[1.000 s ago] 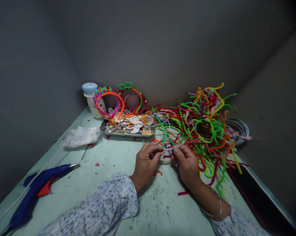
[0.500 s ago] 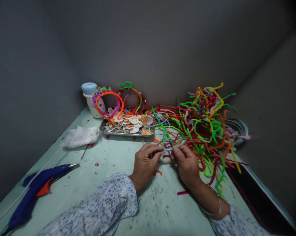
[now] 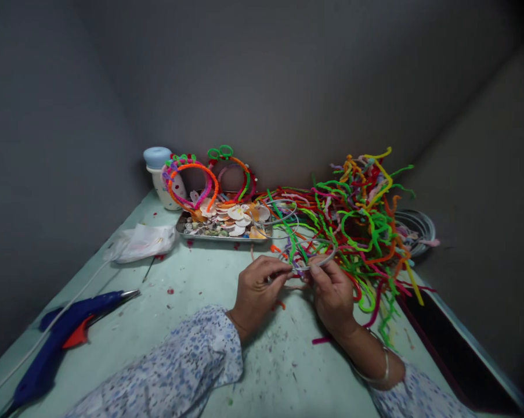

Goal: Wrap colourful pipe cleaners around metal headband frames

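Between my two hands is a loop of silvery wire, held above the table near its middle. My left hand pinches the near side of the loop between thumb and fingers. A short way to the right, my right hand grips the same wire with its thumb on top. Just beyond them, more thin wire rings lie by a metal tray of shells. Colourful pipe cleaners are heaped behind and to the right of my right hand. The wire's ends are too fine to make out.
A blue glue gun lies at the left, its cord crossing the table. Decorated headbands stand over the tray beside a blue-lidded cup. A plastic bag lies in front. A wire coil rests at far right.
The wire loop has tipped and turned, now showing a wider oval between my hands. Both hands stay in nearly the same place, with slight finger shifts. The view has moved a little.
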### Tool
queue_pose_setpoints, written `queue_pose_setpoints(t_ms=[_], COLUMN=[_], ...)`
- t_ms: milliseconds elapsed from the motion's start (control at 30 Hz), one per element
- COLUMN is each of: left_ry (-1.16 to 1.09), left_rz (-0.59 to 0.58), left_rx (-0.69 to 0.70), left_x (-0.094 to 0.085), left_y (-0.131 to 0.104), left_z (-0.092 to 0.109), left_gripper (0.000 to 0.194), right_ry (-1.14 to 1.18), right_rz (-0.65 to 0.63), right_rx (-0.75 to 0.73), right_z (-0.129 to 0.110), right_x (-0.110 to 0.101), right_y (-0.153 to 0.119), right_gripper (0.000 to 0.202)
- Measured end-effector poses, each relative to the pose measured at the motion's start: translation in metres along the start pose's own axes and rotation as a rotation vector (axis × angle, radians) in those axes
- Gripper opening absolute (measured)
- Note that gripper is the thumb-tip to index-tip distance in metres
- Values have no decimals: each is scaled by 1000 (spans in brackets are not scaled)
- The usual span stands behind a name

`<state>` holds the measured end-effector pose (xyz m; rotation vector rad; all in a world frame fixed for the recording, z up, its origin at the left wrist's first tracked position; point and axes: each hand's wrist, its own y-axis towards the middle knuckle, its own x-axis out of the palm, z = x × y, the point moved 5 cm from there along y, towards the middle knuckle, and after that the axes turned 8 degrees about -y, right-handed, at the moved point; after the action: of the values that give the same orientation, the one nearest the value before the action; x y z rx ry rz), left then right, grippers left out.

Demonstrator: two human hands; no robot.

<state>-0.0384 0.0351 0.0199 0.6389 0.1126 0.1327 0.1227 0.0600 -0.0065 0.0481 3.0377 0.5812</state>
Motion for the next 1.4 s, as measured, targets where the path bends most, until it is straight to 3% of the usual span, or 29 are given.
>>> queue_pose_setpoints(t_ms=[1400], left_ry=[34], left_rz=[7], left_rx=[-30], left_x=[-2], left_y=[0], left_z=[-3], left_gripper=[6], right_ry=[-52], right_rz=[1], right_rx=[31], right_z=[-5], right_x=[1], right_y=[1], right_gripper=[18])
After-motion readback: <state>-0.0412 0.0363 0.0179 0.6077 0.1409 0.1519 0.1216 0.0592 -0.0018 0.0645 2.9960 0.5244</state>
